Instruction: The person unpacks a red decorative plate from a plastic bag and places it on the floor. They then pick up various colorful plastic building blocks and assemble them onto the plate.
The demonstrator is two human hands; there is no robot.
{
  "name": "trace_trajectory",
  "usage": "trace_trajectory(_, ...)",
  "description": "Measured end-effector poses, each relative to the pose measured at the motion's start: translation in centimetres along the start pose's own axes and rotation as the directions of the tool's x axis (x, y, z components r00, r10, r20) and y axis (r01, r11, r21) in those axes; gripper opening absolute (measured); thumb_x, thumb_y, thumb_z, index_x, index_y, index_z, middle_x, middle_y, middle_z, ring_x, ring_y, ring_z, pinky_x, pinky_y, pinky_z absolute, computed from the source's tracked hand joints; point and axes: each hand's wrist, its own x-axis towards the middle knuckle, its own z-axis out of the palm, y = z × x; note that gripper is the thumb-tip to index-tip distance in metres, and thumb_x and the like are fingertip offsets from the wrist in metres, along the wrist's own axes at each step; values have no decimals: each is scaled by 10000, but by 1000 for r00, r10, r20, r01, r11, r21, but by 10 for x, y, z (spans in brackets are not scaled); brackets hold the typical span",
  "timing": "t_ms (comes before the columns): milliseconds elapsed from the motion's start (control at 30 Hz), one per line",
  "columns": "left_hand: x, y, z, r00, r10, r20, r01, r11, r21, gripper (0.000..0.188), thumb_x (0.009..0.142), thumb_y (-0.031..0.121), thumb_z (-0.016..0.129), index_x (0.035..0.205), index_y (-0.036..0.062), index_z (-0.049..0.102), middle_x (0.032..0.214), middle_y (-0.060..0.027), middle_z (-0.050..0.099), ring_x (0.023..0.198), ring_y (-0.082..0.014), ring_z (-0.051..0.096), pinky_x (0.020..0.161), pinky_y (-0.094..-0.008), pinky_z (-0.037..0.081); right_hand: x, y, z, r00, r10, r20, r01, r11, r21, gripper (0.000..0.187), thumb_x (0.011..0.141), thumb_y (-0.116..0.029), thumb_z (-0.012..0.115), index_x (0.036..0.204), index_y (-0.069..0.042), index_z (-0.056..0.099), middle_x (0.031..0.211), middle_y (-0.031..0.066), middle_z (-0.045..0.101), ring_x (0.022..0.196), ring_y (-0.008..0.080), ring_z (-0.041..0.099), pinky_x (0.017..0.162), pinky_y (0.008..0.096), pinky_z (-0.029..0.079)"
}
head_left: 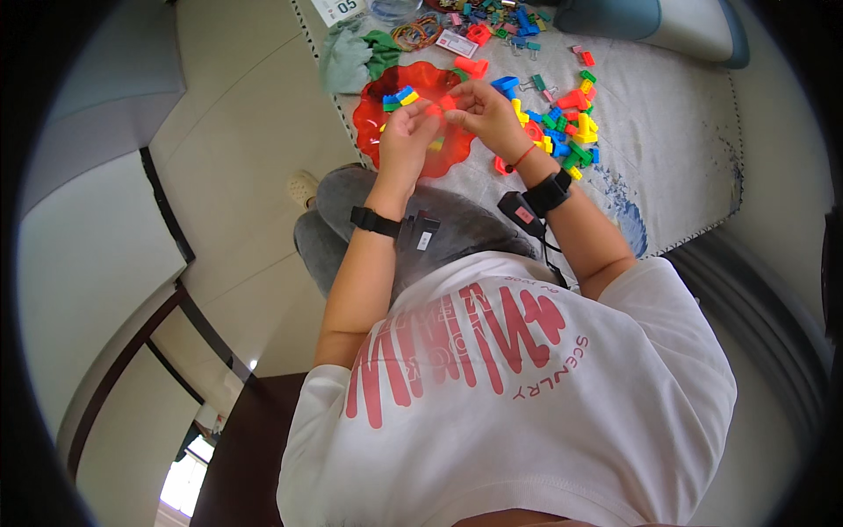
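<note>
My left hand (406, 133) and my right hand (488, 112) meet over a red scalloped plastic plate (373, 101) on a pale cloth-covered table. Both pinch small red plastic pieces (442, 104) between thumb and fingers, the pieces close together or touching. On the plate lies a small stack of blue, yellow and green bricks (399, 96). A red cup-like piece (471, 66) lies just beyond the plate. To the right of my right hand a pile of red, yellow, green and blue bricks (566, 123) is spread on the cloth.
A green and grey cloth (351, 53) lies left of the plate. Rubber bands (414, 35), binder clips (505, 22) and a white card sit at the far edge. A grey-blue cushion (650, 22) is at the far right. Pale floor and a sandal (303, 187) lie to the left.
</note>
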Motion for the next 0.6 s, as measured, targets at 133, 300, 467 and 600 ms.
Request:
trace_trajectory(133,-8,11,0,1000,5,-19,-4,1000,27,311,898,91,582,1160,-42,480,1074,-111,601,942,-143,608,828,-241,496,0,-7,13,1000,4,-28,-2,996,84,328,853,-165,657,1097,23,543,872,99,644,736,146,632,646,266,537)
trace_trajectory(300,-11,10,-3,997,48,-57,-47,999,25,314,895,102,591,1155,-40,488,1052,-98,603,923,-136,607,816,-238,497,1,-7,16,1000,-21,12,18,984,176,315,869,-141,629,1113,38,541,976,109,624,835,172,641,700,276,545)
trace_trajectory(467,-14,16,1,997,50,-52,-49,998,29,312,904,117,582,1169,-22,494,1042,-82,599,896,-119,602,796,-229,497,-7,-13,13,993,115,-34,-96,930,354,256,904,-83,552,1132,32,539,1023,84,619,884,140,633,784,265,534)
trace_trajectory(600,-12,12,-1,995,64,-73,-63,998,15,311,912,118,569,1188,-9,503,1031,-70,600,885,-109,598,787,-231,497,-10,-12,9,992,120,32,-122,897,426,294,897,-76,542,1173,25,519,1061,88,602,927,140,619,808,261,522)
